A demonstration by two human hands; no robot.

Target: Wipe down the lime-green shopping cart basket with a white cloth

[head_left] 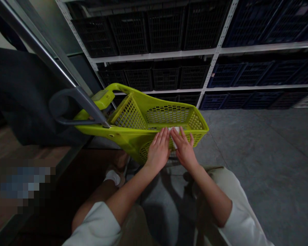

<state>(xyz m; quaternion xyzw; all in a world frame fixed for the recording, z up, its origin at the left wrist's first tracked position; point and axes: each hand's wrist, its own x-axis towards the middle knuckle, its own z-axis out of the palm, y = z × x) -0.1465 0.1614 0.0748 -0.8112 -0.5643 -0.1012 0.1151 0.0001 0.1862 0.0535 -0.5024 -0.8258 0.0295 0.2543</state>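
Grip on both sides looks flat, not curled: the left hand [159,150] and right hand [187,152] lie together, the right over a white piece [175,145], cloth or paper, at the cart's [129,140] near rim, mid-frame. Whether either closes on it is hidden. Work at that rim seems under way; how much is done or left cannot be told. Beyond, a grey handle [89,103] rises toward upper left; crates [166,29] line the top.

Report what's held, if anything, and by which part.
The right hand lies over part of a white cloth or paper at the green basket's near rim, left hand alongside; whether gripped or merely pressed cannot be told.
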